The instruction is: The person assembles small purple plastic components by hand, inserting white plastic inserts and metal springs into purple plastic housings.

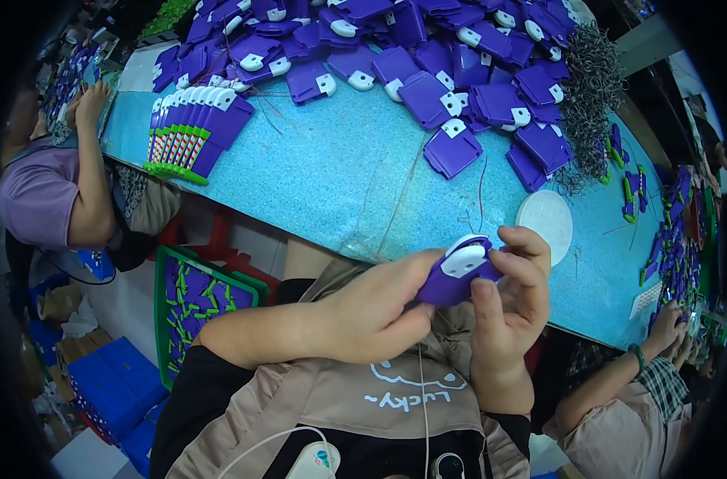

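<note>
Purple-and-white casing (pixel 450 285) is held up at the near edge of the speckled blue worktop (pixel 316 176); clock directions are taken from it. Left hand (pixel 375 307), at eight o'clock, grips the body between thumb and fingers. Right hand (pixel 517 307), at four o'clock, pinches the opposite edge between thumb and forefinger, other fingers curled. The casing appears slightly parted at its white end, so I judge this unit incomplete; its inside cannot be made out. At ten o'clock lies a fanned row of like pieces (pixel 200 132) with green ends and striped strips; these look further advanced. At twelve o'clock sits a large, disordered heap of purple-and-white casings (pixel 422 96), apparently the bulk of the work outstanding. A dark wiry tangle (pixel 593 88) lies at one o'clock, a round white disc (pixel 545 225) at two. At nine o'clock, below worktop level, a green crate (pixel 161 303) holds purple and green parts. Estimated progress: early, one small batch ordered; whether the crate's contents are finished, I cannot tell.
</note>
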Tool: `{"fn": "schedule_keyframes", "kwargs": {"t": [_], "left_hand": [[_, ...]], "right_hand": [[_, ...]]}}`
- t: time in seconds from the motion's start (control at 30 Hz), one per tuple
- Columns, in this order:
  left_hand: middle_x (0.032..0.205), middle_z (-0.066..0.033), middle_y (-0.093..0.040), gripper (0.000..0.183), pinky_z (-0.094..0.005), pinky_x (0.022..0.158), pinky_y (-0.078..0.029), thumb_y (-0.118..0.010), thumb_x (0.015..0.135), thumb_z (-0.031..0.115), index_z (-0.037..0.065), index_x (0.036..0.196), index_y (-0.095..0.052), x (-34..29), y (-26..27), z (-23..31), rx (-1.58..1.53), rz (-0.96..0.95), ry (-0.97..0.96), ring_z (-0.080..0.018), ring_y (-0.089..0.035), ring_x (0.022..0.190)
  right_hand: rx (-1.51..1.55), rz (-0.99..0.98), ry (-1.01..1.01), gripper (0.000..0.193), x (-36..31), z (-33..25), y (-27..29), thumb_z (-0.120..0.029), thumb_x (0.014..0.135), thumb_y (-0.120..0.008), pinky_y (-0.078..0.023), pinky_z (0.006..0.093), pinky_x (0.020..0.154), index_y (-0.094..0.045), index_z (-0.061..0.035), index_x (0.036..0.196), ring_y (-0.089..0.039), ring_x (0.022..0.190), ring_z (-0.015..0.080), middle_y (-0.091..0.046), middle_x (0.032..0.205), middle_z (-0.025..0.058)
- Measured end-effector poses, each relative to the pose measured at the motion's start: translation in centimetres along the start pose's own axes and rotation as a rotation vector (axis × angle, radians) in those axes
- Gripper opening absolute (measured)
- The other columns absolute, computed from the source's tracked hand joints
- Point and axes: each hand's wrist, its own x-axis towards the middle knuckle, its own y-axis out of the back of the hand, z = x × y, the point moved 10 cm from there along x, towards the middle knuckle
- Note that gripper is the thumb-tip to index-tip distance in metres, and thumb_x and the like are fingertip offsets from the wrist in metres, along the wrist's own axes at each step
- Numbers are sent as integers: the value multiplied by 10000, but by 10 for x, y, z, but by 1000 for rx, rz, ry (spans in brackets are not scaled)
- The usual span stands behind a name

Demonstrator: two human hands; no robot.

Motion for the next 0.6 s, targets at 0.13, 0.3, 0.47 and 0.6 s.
{"fn": "schedule_keyframes", "kwargs": {"t": [0.13,0.3,0.47,0.6], "left_hand": [[878,-168,-552,370,-339,650,-448,-539,831,79,-43,1159,-421,-1,0,5,-84,85,-5,-296,-568,743],[613,-105,-533,201,-314,476,-394,-607,845,192,-1,829,-555,0,15,11,39,226,-17,-248,-537,513],[639,-101,-541,199,-301,493,-400,-617,836,182,-13,859,-581,3,5,-5,-77,66,122,-233,-528,526],[745,-105,-590,270,-282,556,-435,-634,820,203,-25,964,-619,7,29,32,86,199,-226,-204,-568,633]], "right_hand": [[68,64,-61,233,-4,8,-1,-78,725,-675,-347,334,845,-594,-30,938,-450,996,229,-472,1105,163],[326,227,-98,216,-1,5,-3,-155,766,-676,-402,295,716,-569,-4,879,-510,838,206,-513,998,154],[95,-113,-71,264,1,7,-7,-215,753,-701,-385,290,536,-547,-7,804,-507,614,194,-547,716,92],[-69,-253,79,269,3,-17,-18,-201,684,-731,-382,314,528,-554,-24,781,-507,609,234,-545,702,86]]}}
